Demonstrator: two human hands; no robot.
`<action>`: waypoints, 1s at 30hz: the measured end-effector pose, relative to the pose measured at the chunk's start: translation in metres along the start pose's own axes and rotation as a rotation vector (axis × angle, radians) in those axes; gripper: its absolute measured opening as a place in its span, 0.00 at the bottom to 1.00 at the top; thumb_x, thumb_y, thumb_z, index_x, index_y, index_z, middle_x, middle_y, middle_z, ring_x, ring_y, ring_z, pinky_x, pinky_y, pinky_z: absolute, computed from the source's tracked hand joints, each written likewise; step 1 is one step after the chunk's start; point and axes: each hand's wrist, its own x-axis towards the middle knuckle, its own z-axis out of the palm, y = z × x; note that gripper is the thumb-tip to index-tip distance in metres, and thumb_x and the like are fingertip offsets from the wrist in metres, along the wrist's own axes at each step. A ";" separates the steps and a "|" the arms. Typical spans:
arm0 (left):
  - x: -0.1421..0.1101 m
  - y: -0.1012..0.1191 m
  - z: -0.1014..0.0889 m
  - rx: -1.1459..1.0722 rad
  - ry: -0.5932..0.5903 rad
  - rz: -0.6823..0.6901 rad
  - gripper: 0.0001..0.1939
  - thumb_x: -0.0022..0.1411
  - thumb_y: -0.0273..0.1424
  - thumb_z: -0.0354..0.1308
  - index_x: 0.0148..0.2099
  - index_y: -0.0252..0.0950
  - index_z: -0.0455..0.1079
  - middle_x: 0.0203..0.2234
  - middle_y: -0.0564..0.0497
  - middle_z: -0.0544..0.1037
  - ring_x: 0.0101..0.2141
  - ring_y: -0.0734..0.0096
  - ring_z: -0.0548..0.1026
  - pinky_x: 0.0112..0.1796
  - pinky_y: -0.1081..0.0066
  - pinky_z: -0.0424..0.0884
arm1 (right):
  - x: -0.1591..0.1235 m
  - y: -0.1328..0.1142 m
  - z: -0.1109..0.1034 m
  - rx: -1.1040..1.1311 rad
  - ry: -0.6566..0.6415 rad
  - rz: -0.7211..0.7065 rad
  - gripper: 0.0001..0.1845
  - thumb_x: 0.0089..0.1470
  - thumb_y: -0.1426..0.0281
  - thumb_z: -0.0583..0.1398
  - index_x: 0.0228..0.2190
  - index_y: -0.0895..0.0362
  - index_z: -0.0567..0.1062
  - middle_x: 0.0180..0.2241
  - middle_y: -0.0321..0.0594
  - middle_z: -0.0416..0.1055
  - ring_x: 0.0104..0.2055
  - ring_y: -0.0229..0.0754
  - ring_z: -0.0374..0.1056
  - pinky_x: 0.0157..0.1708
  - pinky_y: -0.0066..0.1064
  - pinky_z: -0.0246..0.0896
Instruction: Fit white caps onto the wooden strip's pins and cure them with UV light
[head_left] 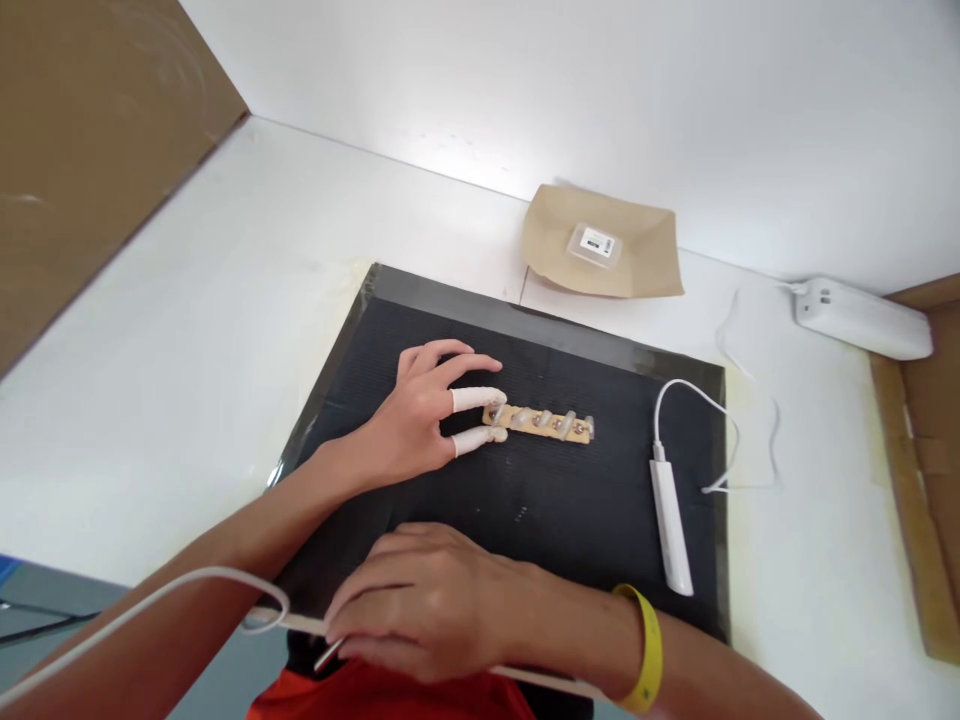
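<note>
My left hand (420, 415) wears white finger covers on thumb and index finger. Those two fingertips grip the left end of a short light-wood strip (531, 421), which lies on the black mat (450, 500). Several clear, slanted plastic pieces and small shiny metal bits sit along the strip. Closer to my body, my right hand (427, 600) is closed over the mat's front edge, its fingers curled. A thin, pale, metallic-looking end (328, 655) sticks out below its fingers; the rest of that item is hidden.
At the back, a brown paper tray (649, 255) holds a small clear box (595, 245) with a white label. A white stick-shaped device (671, 525) with a cable lies on the mat's right side. Further right are a white power block (862, 318) and a cardboard box (919, 480).
</note>
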 end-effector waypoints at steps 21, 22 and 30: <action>-0.001 -0.001 0.006 0.014 -0.002 -0.063 0.06 0.70 0.33 0.65 0.49 0.43 0.79 0.58 0.51 0.80 0.59 0.55 0.71 0.55 0.53 0.57 | -0.004 0.000 0.007 -0.072 0.060 -0.026 0.14 0.71 0.62 0.59 0.39 0.54 0.82 0.44 0.27 0.84 0.36 0.32 0.71 0.39 0.28 0.63; -0.001 -0.001 0.006 0.013 -0.005 -0.062 0.06 0.70 0.33 0.65 0.49 0.44 0.79 0.59 0.51 0.79 0.59 0.55 0.71 0.55 0.53 0.57 | -0.004 -0.001 0.007 -0.075 0.046 -0.024 0.14 0.71 0.62 0.59 0.40 0.54 0.82 0.44 0.27 0.84 0.36 0.32 0.71 0.39 0.28 0.63; -0.002 -0.003 0.004 0.010 0.017 0.009 0.17 0.72 0.32 0.64 0.61 0.43 0.73 0.60 0.47 0.78 0.58 0.59 0.73 0.57 0.55 0.57 | -0.003 0.000 0.006 -0.117 -0.039 -0.017 0.13 0.72 0.62 0.58 0.39 0.53 0.80 0.46 0.27 0.84 0.37 0.31 0.72 0.41 0.28 0.61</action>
